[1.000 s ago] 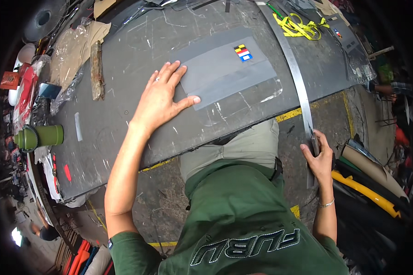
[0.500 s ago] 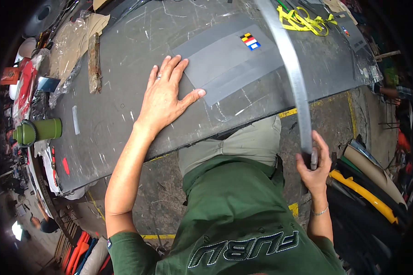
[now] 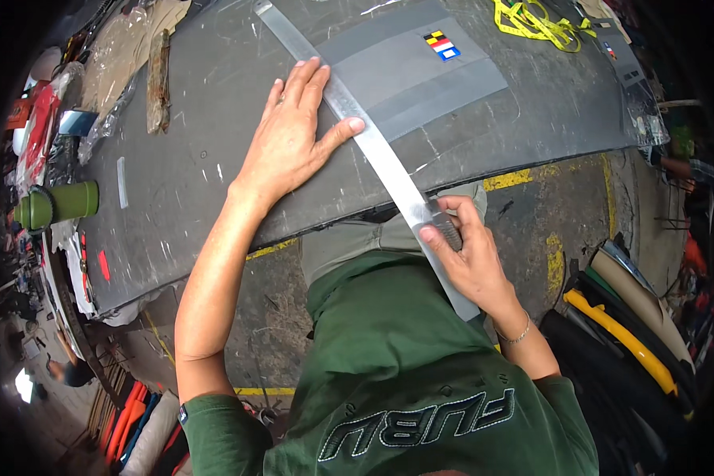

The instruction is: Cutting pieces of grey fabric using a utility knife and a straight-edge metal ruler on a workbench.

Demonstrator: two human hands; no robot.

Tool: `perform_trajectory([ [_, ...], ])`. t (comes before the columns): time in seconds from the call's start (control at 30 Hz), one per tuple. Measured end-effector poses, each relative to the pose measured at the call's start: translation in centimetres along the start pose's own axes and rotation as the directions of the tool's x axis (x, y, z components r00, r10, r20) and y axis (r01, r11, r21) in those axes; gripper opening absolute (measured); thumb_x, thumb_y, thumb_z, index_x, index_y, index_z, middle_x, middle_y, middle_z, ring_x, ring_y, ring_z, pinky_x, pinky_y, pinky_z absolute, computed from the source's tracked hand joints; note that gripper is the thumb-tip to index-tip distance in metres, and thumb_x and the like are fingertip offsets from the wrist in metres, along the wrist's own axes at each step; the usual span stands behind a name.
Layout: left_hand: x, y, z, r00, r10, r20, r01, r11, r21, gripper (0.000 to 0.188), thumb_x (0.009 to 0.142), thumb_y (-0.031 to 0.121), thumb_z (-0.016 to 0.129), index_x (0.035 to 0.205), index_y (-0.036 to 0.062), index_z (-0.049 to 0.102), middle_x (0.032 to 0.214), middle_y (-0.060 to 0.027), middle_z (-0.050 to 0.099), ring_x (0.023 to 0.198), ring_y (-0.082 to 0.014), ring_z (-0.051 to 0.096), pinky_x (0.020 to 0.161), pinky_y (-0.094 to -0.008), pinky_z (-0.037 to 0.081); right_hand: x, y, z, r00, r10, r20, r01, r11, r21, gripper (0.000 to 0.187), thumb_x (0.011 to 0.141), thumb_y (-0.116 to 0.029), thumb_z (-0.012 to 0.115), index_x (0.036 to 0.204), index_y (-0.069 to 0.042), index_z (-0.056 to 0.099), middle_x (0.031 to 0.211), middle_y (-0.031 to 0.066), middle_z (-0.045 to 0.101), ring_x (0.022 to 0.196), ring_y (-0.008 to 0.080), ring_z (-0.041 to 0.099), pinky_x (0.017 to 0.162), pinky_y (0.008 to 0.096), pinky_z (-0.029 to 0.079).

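Observation:
A long metal ruler point(image 3: 385, 163) lies slantwise over the left edge of a grey panel point(image 3: 420, 79) that carries a patch of small coloured flags point(image 3: 441, 46). My left hand point(image 3: 289, 139) is spread flat on the table, its thumb tip and fingertips on the ruler. The near end of the ruler sticks out past the table edge, and there my right hand point(image 3: 470, 250) grips it. A dark ribbed object point(image 3: 447, 230) is also in my right hand; its kind is partly hidden by the fingers.
The dark scratched table point(image 3: 214, 103) ends in front of my body. A yellow tape point(image 3: 535, 24) lies at the back right. A green bottle point(image 3: 75, 200) and a wooden stick point(image 3: 159, 83) are on the left. Rolls of material point(image 3: 623, 341) stand at the lower right.
My right hand has swung the ruler leftward and down onto the panel's left edge. My left hand stays in nearly the same place, with its fingertips now on the ruler.

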State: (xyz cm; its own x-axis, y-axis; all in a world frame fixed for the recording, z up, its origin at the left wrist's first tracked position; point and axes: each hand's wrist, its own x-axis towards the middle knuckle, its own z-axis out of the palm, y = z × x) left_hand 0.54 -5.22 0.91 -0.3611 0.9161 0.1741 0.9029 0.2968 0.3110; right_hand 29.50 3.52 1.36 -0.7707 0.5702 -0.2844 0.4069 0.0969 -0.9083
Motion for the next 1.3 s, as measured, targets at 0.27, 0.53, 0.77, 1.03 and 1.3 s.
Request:
perform_trajectory([
  [0.27, 1.7, -1.8, 0.1, 0.999, 0.042, 0.026, -0.045, 0.989, 0.141, 0.095, 0.092, 0.065, 0.065, 0.152, -0.0051, 0.043, 0.160, -0.0223, 0.040, 0.154, -0.0341, 0.032, 0.128, -0.0529, 0.021, -0.9, 3.5, -0.5, 0.973, 0.178, 0.146, -0.211, 0.943, 0.258, 0.035, 0.103, -0.029, 0.068, 0.119, 0.001, 0.065, 0.095, 0.0080, 0.071, 0.082, 0.0131, 0.068, 0.068, 0.0291, 0.056],
  [0.53, 1.7, -1.2, -0.4, 0.996, -0.084, 0.009, 0.084, 0.995, -0.052, 0.093, 0.088, 0.061, 0.074, 0.146, -0.0062, 0.048, 0.157, -0.0223, 0.044, 0.147, -0.0383, 0.042, 0.122, -0.0497, 0.035, 0.7, 1.2, 0.2, 0.956, 0.166, 0.240, -0.273, 0.803, 0.531, 0.028, 0.102, -0.010, 0.057, 0.126, 0.004, 0.056, 0.098, 0.0180, 0.075, 0.069, 0.0170, 0.070, 0.063, 0.0303, 0.059],
  [0.77, 1.8, -1.9, 0.3, 1.000, 0.001, -0.025, -0.001, 1.000, -0.021, 0.088, 0.088, 0.058, 0.076, 0.145, -0.0044, 0.051, 0.154, -0.0227, 0.047, 0.144, -0.0398, 0.045, 0.122, -0.0490, 0.036, 1.5, 1.3, 1.5, 0.972, 0.166, 0.167, -0.234, 0.749, 0.619, 0.026, 0.103, -0.012, 0.055, 0.123, 0.004, 0.057, 0.094, 0.0180, 0.076, 0.062, 0.0168, 0.068, 0.057, 0.0287, 0.055],
  [1.03, 1.4, -2.1, 0.8, 0.997, 0.049, -0.062, -0.047, 0.998, 0.030, 0.088, 0.090, 0.061, 0.071, 0.147, -0.0032, 0.049, 0.156, -0.0220, 0.045, 0.148, -0.0361, 0.042, 0.127, -0.0498, 0.028, 2.2, 0.6, 1.3, 0.965, 0.207, 0.161, -0.261, 0.803, 0.536, 0.032, 0.106, -0.026, 0.061, 0.122, 0.003, 0.060, 0.093, 0.0166, 0.076, 0.059, 0.0153, 0.066, 0.055, 0.0287, 0.055],
  [1.3, 1.0, -1.8, 0.9, 0.997, 0.054, -0.053, -0.052, 0.998, 0.042, 0.090, 0.090, 0.062, 0.071, 0.147, -0.0032, 0.049, 0.155, -0.0218, 0.046, 0.147, -0.0359, 0.043, 0.126, -0.0501, 0.028, 2.3, 1.4, 1.4, 0.962, 0.215, 0.169, -0.273, 0.754, 0.597, 0.032, 0.105, -0.024, 0.064, 0.121, 0.003, 0.061, 0.092, 0.0181, 0.076, 0.059, 0.0166, 0.068, 0.054, 0.0296, 0.056],
])
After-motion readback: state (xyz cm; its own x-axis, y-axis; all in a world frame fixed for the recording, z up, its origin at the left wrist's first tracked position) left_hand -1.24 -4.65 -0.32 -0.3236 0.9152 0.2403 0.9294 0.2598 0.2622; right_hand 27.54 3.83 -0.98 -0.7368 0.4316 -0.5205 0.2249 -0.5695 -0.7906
